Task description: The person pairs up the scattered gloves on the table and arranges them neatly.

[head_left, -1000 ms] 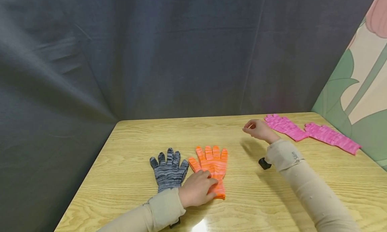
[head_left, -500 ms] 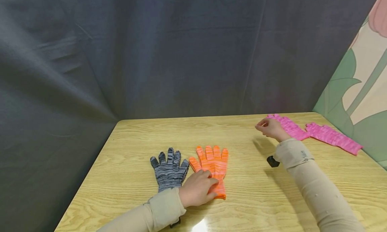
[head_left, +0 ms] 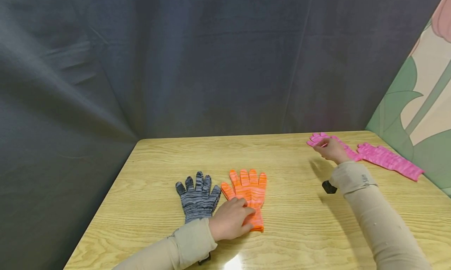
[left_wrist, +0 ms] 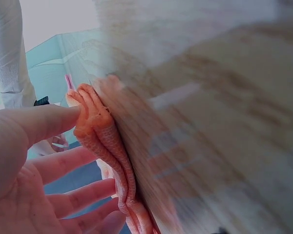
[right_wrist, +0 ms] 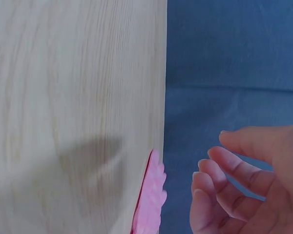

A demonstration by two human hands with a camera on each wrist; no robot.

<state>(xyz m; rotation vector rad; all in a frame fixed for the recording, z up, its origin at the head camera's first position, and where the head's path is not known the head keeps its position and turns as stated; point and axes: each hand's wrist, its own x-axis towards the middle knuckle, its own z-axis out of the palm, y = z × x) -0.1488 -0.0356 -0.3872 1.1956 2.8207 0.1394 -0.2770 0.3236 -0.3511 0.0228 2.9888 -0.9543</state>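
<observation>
An orange knit glove (head_left: pixel 251 189) lies flat with its fingers pointing away from me. My left hand (head_left: pixel 230 219) rests on its lower part near the cuff; in the left wrist view the thumb and spread fingertips touch the edge of the layered orange cloth (left_wrist: pixel 105 139). Left of it is a grey and black knit glove (head_left: pixel 198 201), its cuff hidden behind my left sleeve. My right hand (head_left: pixel 331 150) hovers at a pink glove (head_left: pixel 318 137) at the back right and overlaps it. In the right wrist view its bent fingers (right_wrist: pixel 229 183) hold nothing.
A second pink glove (head_left: pixel 391 159) lies to the right, meeting the first one's cuff. The wooden table (head_left: pixel 158 156) ends at a dark curtain (head_left: pixel 218 66) behind. A wall panel with a leaf and flower pattern (head_left: pixel 419 117) stands along the right side.
My right hand has moved rightward through the air, from left of the pink gloves to over the nearer-left one. My left hand stays on the orange glove.
</observation>
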